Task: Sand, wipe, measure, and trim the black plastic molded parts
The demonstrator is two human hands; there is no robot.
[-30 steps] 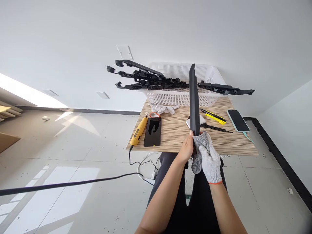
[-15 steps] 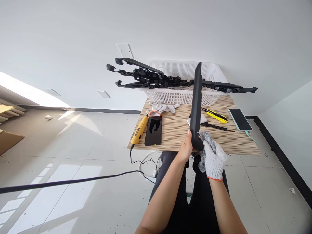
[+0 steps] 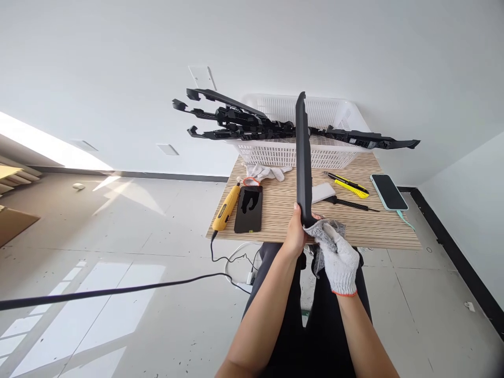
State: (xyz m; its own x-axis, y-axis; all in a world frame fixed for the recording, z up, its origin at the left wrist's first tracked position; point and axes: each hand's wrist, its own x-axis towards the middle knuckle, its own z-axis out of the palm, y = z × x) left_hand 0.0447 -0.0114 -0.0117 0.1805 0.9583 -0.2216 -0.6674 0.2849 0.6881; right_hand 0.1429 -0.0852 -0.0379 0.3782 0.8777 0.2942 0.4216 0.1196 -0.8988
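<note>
No legible text, brand, number or sign appears in the view. The yellow rotary tool (image 3: 224,208) on the worktop (image 3: 378,231) carries a dark label patch along its body, too small to read. The black phone (image 3: 248,209) shows a small green mark near its lower edge, also unreadable. The yellow utility knife (image 3: 348,184) and the second phone (image 3: 388,192) show no markings.
</note>
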